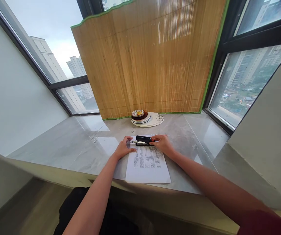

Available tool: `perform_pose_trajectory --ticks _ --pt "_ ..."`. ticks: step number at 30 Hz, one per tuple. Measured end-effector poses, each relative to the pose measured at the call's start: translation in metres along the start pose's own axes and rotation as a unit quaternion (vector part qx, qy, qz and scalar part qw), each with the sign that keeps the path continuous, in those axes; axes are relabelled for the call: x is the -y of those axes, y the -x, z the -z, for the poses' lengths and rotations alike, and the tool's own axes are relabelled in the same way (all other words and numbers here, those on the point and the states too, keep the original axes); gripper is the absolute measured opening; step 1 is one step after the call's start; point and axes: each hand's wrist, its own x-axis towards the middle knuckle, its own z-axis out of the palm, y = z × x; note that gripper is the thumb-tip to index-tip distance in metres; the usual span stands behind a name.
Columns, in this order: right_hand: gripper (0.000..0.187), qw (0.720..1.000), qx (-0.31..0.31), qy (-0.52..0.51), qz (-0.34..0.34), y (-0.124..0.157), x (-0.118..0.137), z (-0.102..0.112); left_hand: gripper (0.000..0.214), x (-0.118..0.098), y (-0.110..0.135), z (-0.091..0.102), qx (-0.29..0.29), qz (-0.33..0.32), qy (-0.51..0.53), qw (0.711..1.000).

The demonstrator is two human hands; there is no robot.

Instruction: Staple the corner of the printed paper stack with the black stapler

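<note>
A printed sheet of white paper (148, 169) lies on the grey stone sill in front of me. Across its upper part rests a thick black object (143, 139) that looks like a stapler, with slim pens (136, 142) lying just below it. My right hand (163, 143) is closed on the right end of the black object, thumb and forefinger pinched there; a small red bit shows at the fingertips. Curved around the left ends of the pens, my left hand (124, 148) has thumb and fingers apart, the thumb at the paper's left edge. Whether it touches the pens is unclear.
Behind the paper stands a stack of small plates (140, 119) on an oval white plate (158, 120). A green-edged bamboo blind (150, 65) hangs close behind them. Dark-framed windows flank it, and the sill's front edge (184, 192) runs just before my body.
</note>
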Motion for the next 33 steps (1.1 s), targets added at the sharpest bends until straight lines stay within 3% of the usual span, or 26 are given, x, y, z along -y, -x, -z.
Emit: perform_pose_trajectory --ticks 5,10,14,17,19,21,24,30,33 --pt "0.007 0.998 0.007 0.041 0.045 -0.004 0.012 0.003 0.075 0.007 -0.003 -0.001 -0.006 -0.003 0.031 1.0" --pt "0.039 0.992 0.062 0.087 0.067 -0.008 0.023 -0.011 0.071 0.004 -0.001 -0.005 -0.013 -0.002 0.025 1.0" --pt "0.019 0.981 0.09 0.141 0.097 -0.006 0.022 -0.014 0.077 -0.003 0.003 -0.001 -0.043 0.025 0.089 0.995" --pt "0.017 0.966 0.026 0.164 0.2 -0.002 0.021 -0.011 0.065 -0.008 0.008 0.001 -0.136 0.065 0.282 0.948" --pt "0.022 0.935 -0.029 0.182 0.302 0.001 0.023 -0.01 0.047 -0.012 0.012 -0.002 -0.168 0.094 0.38 0.905" --pt "0.029 0.898 -0.05 0.21 0.383 0.005 0.028 -0.011 0.034 -0.015 0.015 -0.006 -0.143 0.129 0.446 0.874" --pt "0.035 0.858 -0.027 0.247 0.449 0.009 0.037 -0.01 0.025 -0.02 0.018 -0.011 -0.095 0.179 0.535 0.82" --pt "0.028 0.806 0.002 0.276 0.523 0.011 0.049 -0.008 0.045 -0.022 0.029 -0.001 -0.056 0.22 0.614 0.756" --pt "0.025 0.793 0.007 0.279 0.541 0.01 0.05 -0.008 0.049 -0.023 0.032 0.005 -0.053 0.224 0.662 0.713"
